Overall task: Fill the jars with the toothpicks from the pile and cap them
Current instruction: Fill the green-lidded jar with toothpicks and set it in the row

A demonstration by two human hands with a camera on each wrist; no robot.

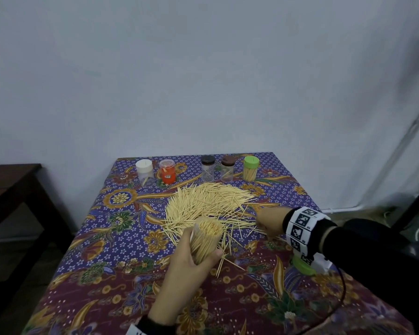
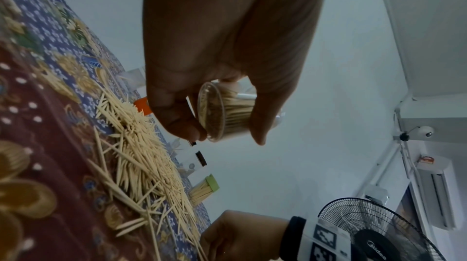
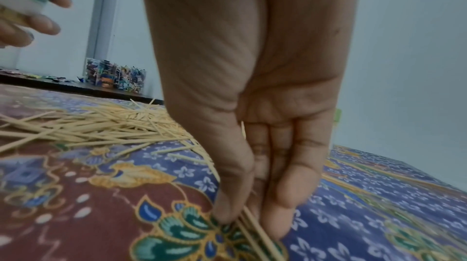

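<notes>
Wooden toothpicks [image 3: 255, 231] were pinched between the thumb and fingertips of my right hand [image 1: 271, 222], which pressed down on the patterned tablecloth [image 1: 121, 250] at the near right fringe of the pile [image 1: 208, 201]. The few sticks in that pinch lay almost flat, their long axes running out past my fingertips along the cloth.

My left hand [image 1: 191, 262] was wrapped round the open jar [image 1: 207, 238], thumb on one side and fingers on the other, holding it off the table. It was tilted, mouth facing up and away from me toward the pile, and already looked close to full, the stick ends packed together at the opening.

From my right hand the jar's mouth lay to the left and a little nearer me, with only the thin edge of the pile between. My judgement was that the pinched sticks would have to be lifted and turned until their length matched the jar's axis before they could slide in, since so little room was left.

Under my right wrist a green cap [image 1: 302, 264] sat on the cloth, closest to that hand, probably the lid for this jar.

Along the far edge stood five capped jars: white [image 1: 144, 171], orange [image 1: 167, 171], black-lidded [image 1: 208, 168], brown-lidded [image 1: 228, 169] and a green-lidded one [image 1: 250, 169] full of toothpicks.
</notes>
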